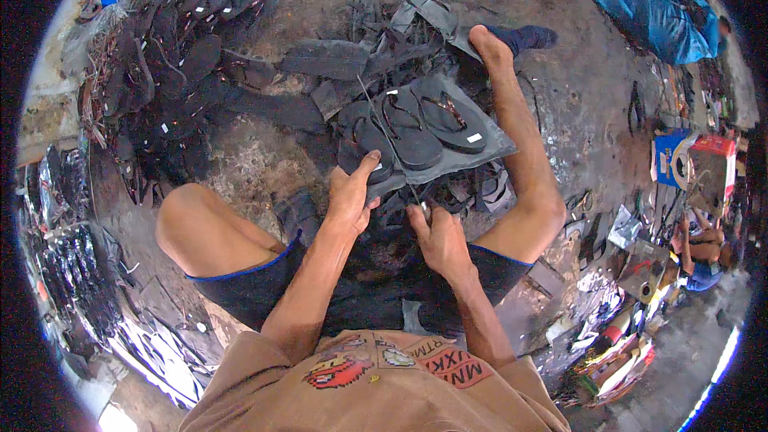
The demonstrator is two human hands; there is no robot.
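Note:
A dark grey rubber sheet lies between my legs, with several black flip-flops on it; their straps look brown-patterned and some carry small white labels. My left hand is closed on the sheet's near left edge, its thumb pressing on the leftmost flip-flop. Close to the near edge, my right hand is closed round the near end of a long, thin, knife-like tool. This tool slants away to the upper left across the flip-flops. Its handle is mostly hidden in my fingers.
A large heap of black flip-flops spreads at the far left. Black rubber offcuts lie beyond the sheet. My bent legs flank it. At right are a blue tarp, a blue-and-red box and another person.

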